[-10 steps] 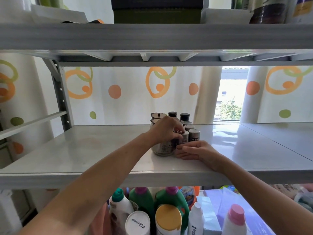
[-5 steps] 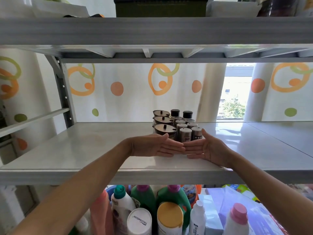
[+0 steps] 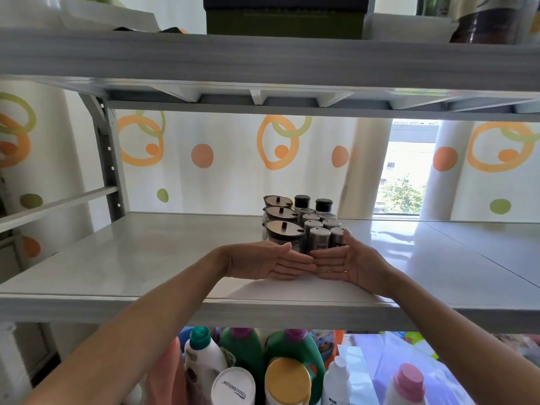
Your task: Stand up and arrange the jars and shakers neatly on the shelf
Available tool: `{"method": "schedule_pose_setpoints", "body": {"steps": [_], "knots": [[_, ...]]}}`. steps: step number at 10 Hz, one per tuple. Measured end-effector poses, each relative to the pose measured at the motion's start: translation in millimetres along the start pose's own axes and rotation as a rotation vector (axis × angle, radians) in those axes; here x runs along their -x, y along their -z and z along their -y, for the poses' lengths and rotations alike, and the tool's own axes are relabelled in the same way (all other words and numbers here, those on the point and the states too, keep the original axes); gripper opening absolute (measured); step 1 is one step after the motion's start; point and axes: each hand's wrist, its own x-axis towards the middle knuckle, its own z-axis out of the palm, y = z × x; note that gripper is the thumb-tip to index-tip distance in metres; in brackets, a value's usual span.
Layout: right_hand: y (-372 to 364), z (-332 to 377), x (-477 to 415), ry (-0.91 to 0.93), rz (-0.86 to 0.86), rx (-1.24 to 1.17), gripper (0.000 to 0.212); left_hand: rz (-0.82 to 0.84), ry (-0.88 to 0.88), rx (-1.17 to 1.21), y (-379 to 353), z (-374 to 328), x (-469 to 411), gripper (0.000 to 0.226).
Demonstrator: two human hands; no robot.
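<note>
Three glass jars with dark lids (image 3: 284, 228) stand upright in a row from front to back on the grey middle shelf (image 3: 152, 258). Beside them on the right stand several small metal shakers (image 3: 319, 239), with two black-capped bottles (image 3: 312, 203) behind. My left hand (image 3: 267, 260) lies flat with straight fingers in front of the jars. My right hand (image 3: 343, 263) lies flat in front of the shakers, thumb up beside the right front shaker. The fingertips of both hands meet. The lower parts of the front jar and shakers are hidden by my hands.
The upper shelf (image 3: 263, 59) hangs low above, loaded with boxes. Below the middle shelf stand several detergent bottles (image 3: 287, 363). A grey upright post (image 3: 108, 159) is at the back left. A patterned curtain (image 3: 204, 156) and a window gap lie behind.
A second ago my left hand gripped the front jar and my right rested by the shakers. Both hands then opened and drew back flat in front of the group.
</note>
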Motion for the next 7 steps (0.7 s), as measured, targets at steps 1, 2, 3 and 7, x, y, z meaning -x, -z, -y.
{"method": "schedule_pose_setpoints", "body": {"steps": [1, 2, 3, 7], "knots": [[-1.1, 0.0, -1.5, 0.000, -0.010, 0.003, 0.080, -0.009, 0.010, -0.013, -2.4, -2.1, 1.7, 0.053], [-1.0, -0.5, -3.3, 0.001, -0.017, 0.016, 0.081, -0.035, 0.019, -0.036, -2.9, -4.3, 0.9, 0.052], [-2.0, -0.4, -3.5, 0.000, -0.016, 0.021, 0.081, -0.069, 0.023, -0.045, -5.3, -6.0, -0.3, 0.051], [-19.0, 80.4, 36.8, 0.151, 0.032, 0.472, 0.068, -0.314, 0.053, -0.426, 13.3, -107.7, 33.9, 0.052]]}}
